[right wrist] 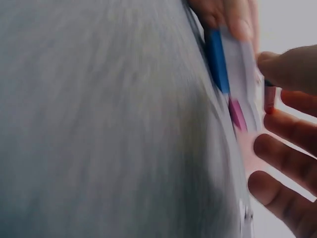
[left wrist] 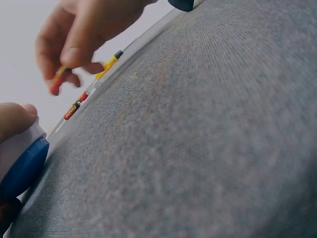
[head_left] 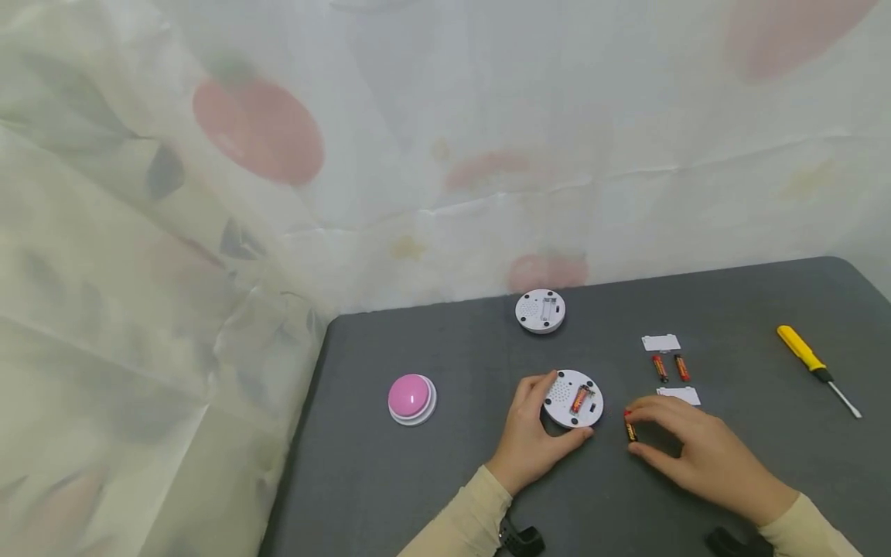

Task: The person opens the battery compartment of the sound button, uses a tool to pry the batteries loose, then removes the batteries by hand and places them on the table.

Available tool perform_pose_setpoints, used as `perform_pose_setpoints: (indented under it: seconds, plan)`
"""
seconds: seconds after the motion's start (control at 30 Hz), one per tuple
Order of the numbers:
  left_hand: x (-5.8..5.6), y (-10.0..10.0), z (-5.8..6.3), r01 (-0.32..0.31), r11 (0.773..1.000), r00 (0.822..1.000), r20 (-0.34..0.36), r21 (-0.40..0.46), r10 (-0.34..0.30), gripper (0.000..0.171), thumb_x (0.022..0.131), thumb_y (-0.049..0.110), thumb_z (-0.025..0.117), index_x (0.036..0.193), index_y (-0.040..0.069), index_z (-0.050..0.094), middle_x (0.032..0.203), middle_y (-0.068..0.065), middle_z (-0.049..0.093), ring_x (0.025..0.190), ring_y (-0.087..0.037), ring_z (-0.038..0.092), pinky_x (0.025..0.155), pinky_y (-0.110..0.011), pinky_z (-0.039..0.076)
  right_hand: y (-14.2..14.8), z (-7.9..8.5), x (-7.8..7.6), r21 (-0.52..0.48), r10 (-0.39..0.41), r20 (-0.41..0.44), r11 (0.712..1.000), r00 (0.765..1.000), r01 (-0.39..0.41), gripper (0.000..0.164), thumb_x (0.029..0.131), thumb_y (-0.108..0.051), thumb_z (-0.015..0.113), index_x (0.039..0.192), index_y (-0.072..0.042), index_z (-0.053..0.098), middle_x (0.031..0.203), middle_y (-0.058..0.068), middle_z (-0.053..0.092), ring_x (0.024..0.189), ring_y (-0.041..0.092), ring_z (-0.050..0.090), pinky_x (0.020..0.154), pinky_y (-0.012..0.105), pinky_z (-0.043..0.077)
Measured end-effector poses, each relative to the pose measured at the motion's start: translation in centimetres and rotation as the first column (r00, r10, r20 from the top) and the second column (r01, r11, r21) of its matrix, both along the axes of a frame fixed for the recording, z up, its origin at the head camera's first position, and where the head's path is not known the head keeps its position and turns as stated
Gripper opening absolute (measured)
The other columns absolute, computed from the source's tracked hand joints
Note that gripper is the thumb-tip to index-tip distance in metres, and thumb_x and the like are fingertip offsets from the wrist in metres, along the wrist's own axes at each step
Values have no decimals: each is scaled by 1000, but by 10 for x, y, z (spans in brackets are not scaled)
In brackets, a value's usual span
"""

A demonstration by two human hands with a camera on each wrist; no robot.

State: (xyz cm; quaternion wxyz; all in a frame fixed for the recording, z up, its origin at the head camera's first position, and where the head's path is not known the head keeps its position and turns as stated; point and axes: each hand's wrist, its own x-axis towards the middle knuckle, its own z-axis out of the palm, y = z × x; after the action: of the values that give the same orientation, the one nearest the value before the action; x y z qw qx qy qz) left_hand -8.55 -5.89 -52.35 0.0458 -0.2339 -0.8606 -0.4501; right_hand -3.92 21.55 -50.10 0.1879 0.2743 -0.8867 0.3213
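White plastic makes up the round device (head_left: 559,396) near the middle of the surface (head_left: 418,487), its flat underside turned up and its blue dome (left wrist: 27,168) facing down, as the wrist views show. One red-and-black battery (head_left: 580,399) lies in the device's open compartment, with bare space beside it. The left hand (head_left: 532,441) grips the device's rim, fingers at the far edge and thumb at the near one. Just to the right, the right hand (head_left: 710,456) pinches a second battery (head_left: 630,430) between thumb and fingers, apart from the device. Beyond that hand, two loose batteries, one on the left (head_left: 660,368) and one on the right (head_left: 682,367), lie side by side between two white covers, a farther one (head_left: 660,343) and a nearer one (head_left: 678,395). Behind the gripped device, near the far edge, sits another upturned white device (head_left: 530,311), its compartment uncovered. A pink-domed button (head_left: 409,396) stands dome up, well to the left. Far to the right lies a yellow-handled screwdriver (head_left: 800,346), its tip pointing toward the near right. Pale sheeting (head_left: 418,116) with faded fruit prints hangs behind everything.
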Motion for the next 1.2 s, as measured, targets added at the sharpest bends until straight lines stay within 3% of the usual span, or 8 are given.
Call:
perform_pose_setpoints:
  seconds: [0.33,0.5,0.6,0.7,0.8,0.93,1.0,1.2]
  plan:
    - [0,0,0,-1,1000,1000,28,12,0,92,85,36,97,161,10,52,145,1,54,133,-10,55,115,-34,47,43,-13,13,3,-32,-6,999,999,32,56,63,-9,103,106,-31,76,116,-14,71,104,-4,63,93,7,45]
    - [-1,0,0,-4,1000,1000,20,13,3,92,85,36,98,160,9,52,145,0,55,133,-11,55,115,-34,47,54,-16,9,-36,9,-19,999,1000,-9,24,90,-41,92,104,-29,77,116,-14,71,103,-6,62,90,8,48]
    - [-1,0,0,-6,1000,1000,23,16,6,92,85,35,98,160,10,53,145,1,55,133,-11,56,115,-34,47,56,-16,7,-52,30,-9,998,999,-31,26,100,-55,77,104,-29,77,117,-15,70,103,-7,62,88,9,49]
    - [-1,0,-1,-5,1000,1000,24,13,5,91,85,35,98,160,11,53,145,1,55,133,-11,56,115,-34,47,57,-16,7,-59,28,-8,998,1000,-28,29,101,-57,73,104,-29,78,116,-14,70,100,-7,62,85,10,51]
    - [-1,0,-1,-4,1000,1000,17,5,4,91,85,36,98,160,11,53,145,0,55,133,-11,56,115,-34,47,56,-17,7,-44,9,-15,999,1000,-10,20,93,-41,90,103,-28,78,116,-13,70,100,-7,62,85,9,50]
    - [-1,0,-2,-4,1000,1000,20,-1,4,92,85,37,97,161,11,52,146,0,54,133,-11,55,116,-34,46,56,-18,7,-23,-9,-25,1000,1000,8,52,63,-3,102,102,-28,79,115,-12,71,101,-6,62,86,9,49]
    - [-1,0,-1,-2,1000,1000,27,0,2,92,85,37,97,161,11,52,146,0,54,134,-11,55,116,-34,46,57,-19,6,-19,-13,-31,1000,999,12,55,59,-1,101,102,-28,80,115,-12,71,101,-7,62,85,9,49]
    - [-1,0,-1,0,1000,999,40,1,0,92,86,38,97,161,12,51,146,1,54,134,-10,55,116,-34,46,56,-21,6,-27,-11,-37,1000,999,10,47,67,-8,102,104,-28,81,116,-10,71,100,-4,62,83,10,48]
